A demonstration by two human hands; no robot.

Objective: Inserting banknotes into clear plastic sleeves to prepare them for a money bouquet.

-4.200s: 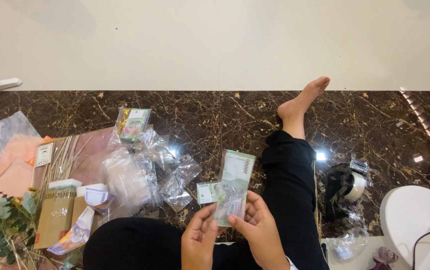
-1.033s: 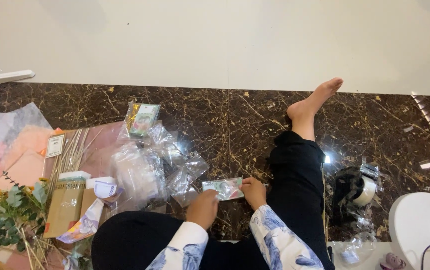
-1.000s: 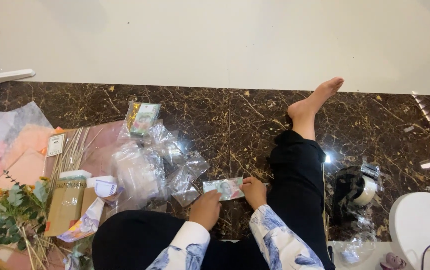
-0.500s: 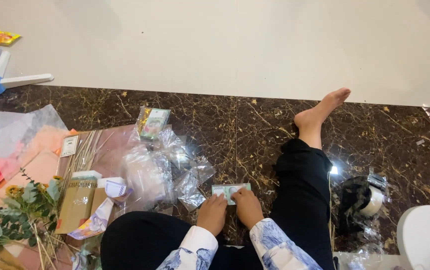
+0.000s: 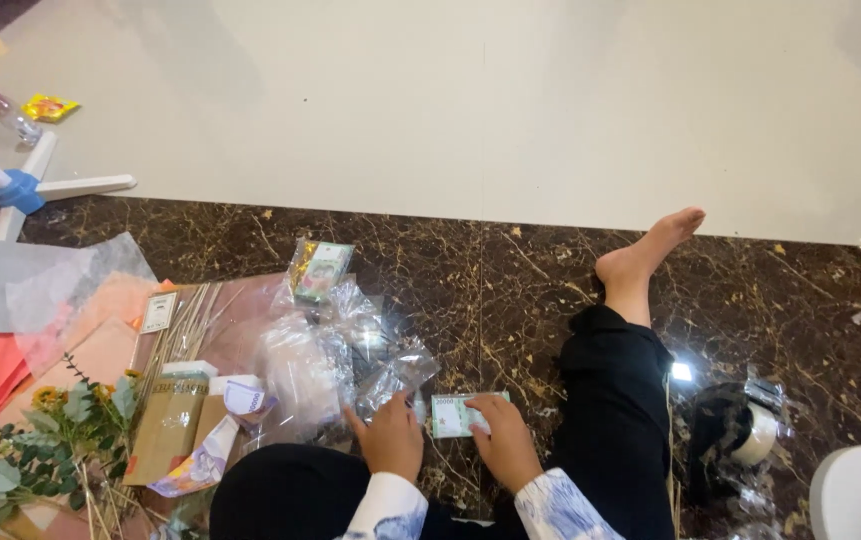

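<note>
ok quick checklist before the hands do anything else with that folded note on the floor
1. Note flat on the dark floor: ok.
2. Right hand on the note: ok, fingertips rest on its right end.
3. Left hand on the note: cannot tell, it sits at the left edge.
4. Clear wrappers clear of the note: not ok, one lies right beside its left end.
5. Tape roll at hand: ok, on the floor beyond the right leg.
</note>
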